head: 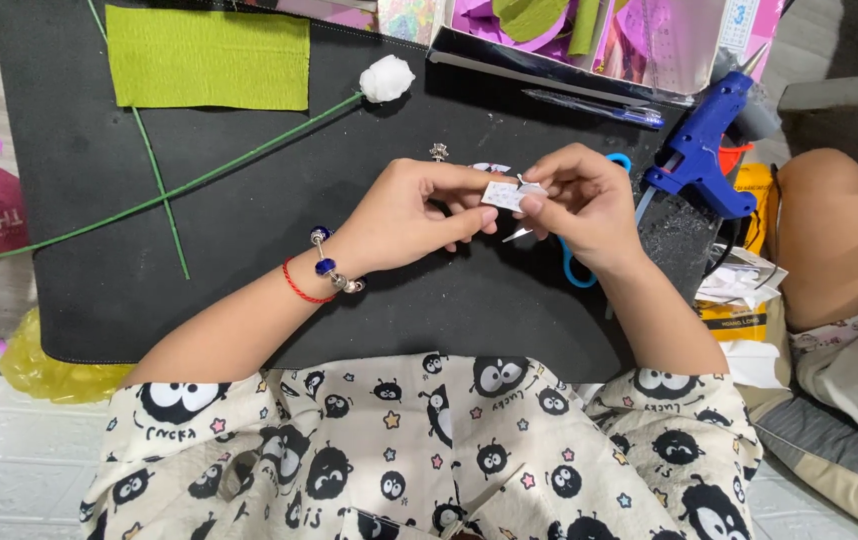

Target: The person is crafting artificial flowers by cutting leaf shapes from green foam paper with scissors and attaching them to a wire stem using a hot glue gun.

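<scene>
My left hand and my right hand meet over a black mat. Both pinch a small white piece of tape or paper between their fingertips. A red thread and a bead bracelet circle my left wrist. Blue-handled scissors lie on the mat under my right hand, mostly hidden by it. A small metal charm rests just beyond my left fingers.
A green wire stem with a white cotton ball tip crosses the mat beside a green crepe paper sheet. A blue glue gun, a pen and a box of paper scraps sit at the back right. Another person's knee is at right.
</scene>
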